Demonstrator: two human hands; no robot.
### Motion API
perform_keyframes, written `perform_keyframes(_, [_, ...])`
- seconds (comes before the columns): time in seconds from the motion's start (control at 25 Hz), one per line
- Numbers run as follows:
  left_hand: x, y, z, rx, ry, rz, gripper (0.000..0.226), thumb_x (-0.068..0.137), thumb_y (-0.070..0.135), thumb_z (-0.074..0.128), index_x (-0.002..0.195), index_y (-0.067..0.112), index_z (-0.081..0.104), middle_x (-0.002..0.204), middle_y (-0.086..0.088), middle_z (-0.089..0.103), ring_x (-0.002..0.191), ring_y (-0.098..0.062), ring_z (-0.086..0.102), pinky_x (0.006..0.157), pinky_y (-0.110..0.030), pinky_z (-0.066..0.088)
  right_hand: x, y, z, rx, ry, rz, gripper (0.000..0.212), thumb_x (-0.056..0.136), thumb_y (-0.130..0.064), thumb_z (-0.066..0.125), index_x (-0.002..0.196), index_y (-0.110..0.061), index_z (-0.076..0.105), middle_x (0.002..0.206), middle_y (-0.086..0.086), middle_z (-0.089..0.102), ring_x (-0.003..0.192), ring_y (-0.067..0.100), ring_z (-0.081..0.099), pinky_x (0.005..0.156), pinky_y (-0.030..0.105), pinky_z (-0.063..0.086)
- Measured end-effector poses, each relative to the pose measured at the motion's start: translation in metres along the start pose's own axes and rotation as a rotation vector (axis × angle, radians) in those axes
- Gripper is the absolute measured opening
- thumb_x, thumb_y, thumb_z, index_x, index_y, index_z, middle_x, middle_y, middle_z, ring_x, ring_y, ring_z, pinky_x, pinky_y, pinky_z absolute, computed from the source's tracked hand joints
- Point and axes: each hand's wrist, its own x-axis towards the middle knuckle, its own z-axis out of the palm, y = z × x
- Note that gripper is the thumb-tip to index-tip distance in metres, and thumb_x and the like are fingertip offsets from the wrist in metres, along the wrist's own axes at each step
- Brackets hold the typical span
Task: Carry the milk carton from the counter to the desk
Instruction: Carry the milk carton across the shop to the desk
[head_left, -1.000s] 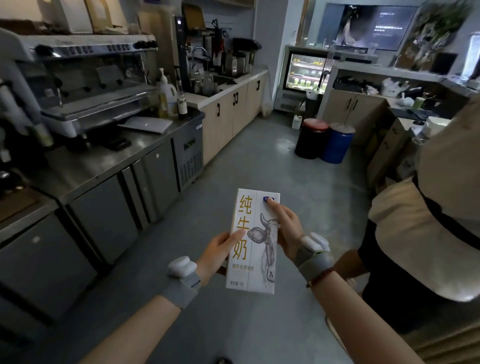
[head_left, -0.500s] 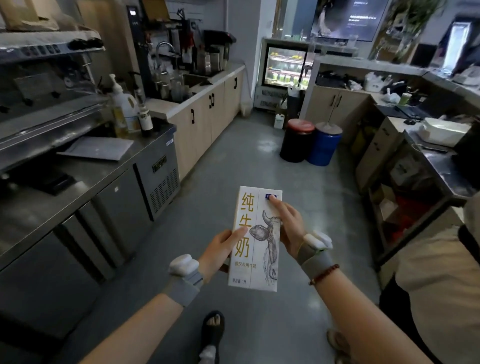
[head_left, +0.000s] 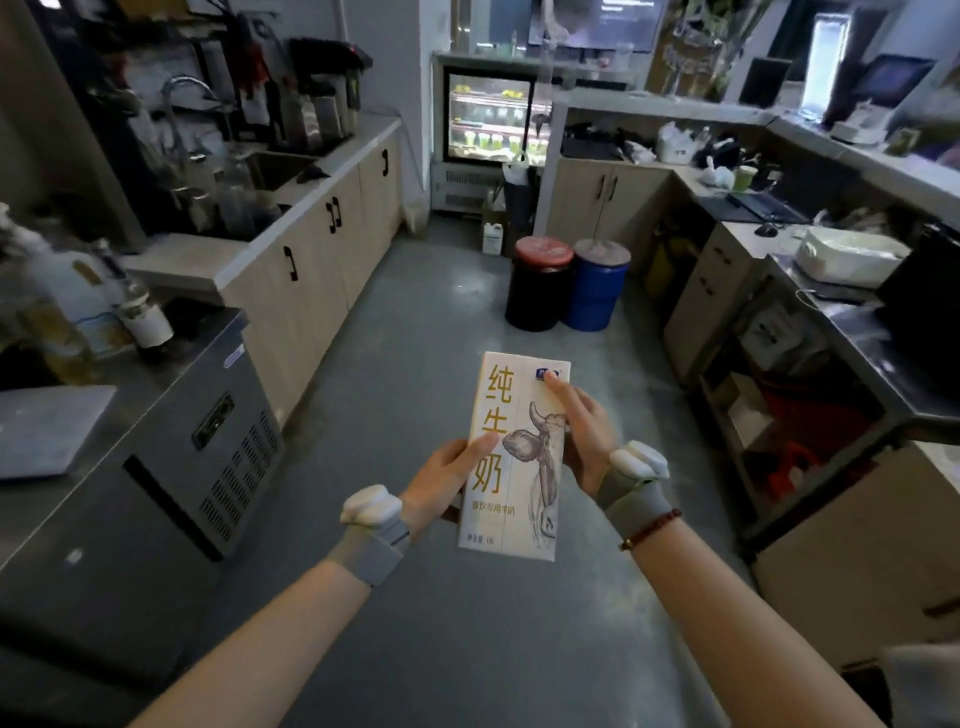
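1. Two hands hold the milk carton (head_left: 514, 457) at the lower centre of the frame, above the grey floor (head_left: 415, 332), clear of every surface. Against the pictures from a second ago, the grip is unchanged while the room has swung: the steel counter (head_left: 104, 415) has slid off toward the left edge, and the person at the right has dropped to the lower right corner.
2. That shift reads as walking and turning down the aisle, so the carry looks well under way. The carton is off the counter, and no desk is reached yet.
3. A likely goal is the worktop at the right of the frame, where a laptop (head_left: 753, 205) lies, though which surface counts as the desk cannot be told from here.
4. The left hand (head_left: 441, 483) grips the carton's left edge from below, thumb laid flat across the printed face, the other fingers hidden behind the pack.
5. The right hand (head_left: 582, 436) clasps the right edge, index finger stretched up along the face toward the blue logo at the top, remaining fingers wrapped behind and out of sight.
6. Both forearms reach up from the bottom corners of the frame, each with a grey wristband carrying a white pod; the right wrist also wears a bead bracelet (head_left: 649, 529).
7. The carton stands nearly upright, tilted slightly, its printed face toward the camera.
8. Ahead, at upper centre, a red-lidded bin (head_left: 540, 283) and a blue bin (head_left: 595, 286) stand touching side by side in the aisle and will need skirting.
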Motion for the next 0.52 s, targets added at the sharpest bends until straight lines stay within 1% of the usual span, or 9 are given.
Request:
perform_keyframes(0.08, [0.036,0.013,-0.009,0.013,-0.033,0.002,0.054,0.086,0.062,0.048,0.11,0.015,0.063,0.085,0.002,0.076,0.072,-0.014,0.074,0.057,-0.028,0.057,0.034,-0.01,0.001,0.018,0.019,0.007,0.046,0.083,-0.048,0.072,0.106,-0.009,0.063,0.075,0.005,0.08,0.064,0.021,0.076,0.06,0.034,0.063])
perform_keyframes(0.16, [0.082,0.025,-0.015,0.031,-0.054,0.009,0.052,0.086,0.062,0.048,0.104,0.015,0.063,0.08,0.004,0.076,0.07,-0.013,0.074,0.056,-0.027,0.056,0.075,-0.021,0.003,0.027,0.045,0.008,0.051,0.083,-0.048,0.073,0.111,-0.007,0.062,0.077,0.006,0.081,0.065,0.023,0.076,0.061,0.037,0.063])
perform_keyframes(0.28, [0.167,0.043,-0.024,0.023,-0.068,0.015,0.046,0.086,0.062,0.049,0.093,0.019,0.063,0.072,0.006,0.076,0.068,-0.013,0.075,0.055,-0.027,0.056,0.154,-0.037,0.001,0.024,0.069,-0.003,0.065,0.082,-0.048,0.073,0.121,0.002,0.059,0.08,0.008,0.08,0.07,0.028,0.075,0.08,0.052,0.06])
perform_keyframes(0.32, [0.193,0.051,-0.026,0.021,-0.079,0.021,0.045,0.085,0.063,0.049,0.092,0.02,0.063,0.073,0.006,0.076,0.07,-0.014,0.075,0.056,-0.028,0.057,0.18,-0.043,0.0,0.023,0.072,-0.01,0.067,0.082,-0.048,0.073,0.123,0.003,0.058,0.08,0.008,0.08,0.071,0.028,0.075,0.082,0.054,0.06])
perform_keyframes(0.44, [0.275,0.073,-0.029,0.024,-0.101,0.022,0.045,0.085,0.062,0.05,0.094,0.02,0.063,0.071,0.006,0.077,0.07,-0.015,0.075,0.057,-0.027,0.057,0.259,-0.06,-0.009,0.03,0.08,-0.021,0.069,0.083,-0.05,0.072,0.125,0.003,0.057,0.079,0.007,0.081,0.069,0.026,0.076,0.074,0.045,0.062])
perform_keyframes(0.48, [0.298,0.081,-0.029,0.029,-0.109,0.023,0.045,0.085,0.061,0.05,0.094,0.019,0.063,0.07,0.006,0.077,0.069,-0.014,0.075,0.056,-0.026,0.057,0.281,-0.066,-0.012,0.027,0.078,-0.02,0.069,0.083,-0.05,0.071,0.125,0.003,0.057,0.08,0.007,0.081,0.07,0.026,0.076,0.075,0.046,0.062])
perform_keyframes(0.52, [0.34,0.096,-0.03,0.033,-0.121,0.028,0.045,0.086,0.059,0.05,0.093,0.017,0.063,0.071,0.005,0.077,0.068,-0.014,0.075,0.055,-0.025,0.056,0.321,-0.078,-0.017,0.023,0.086,-0.014,0.068,0.083,-0.05,0.071,0.125,0.002,0.057,0.081,0.008,0.08,0.071,0.027,0.076,0.077,0.047,0.062])
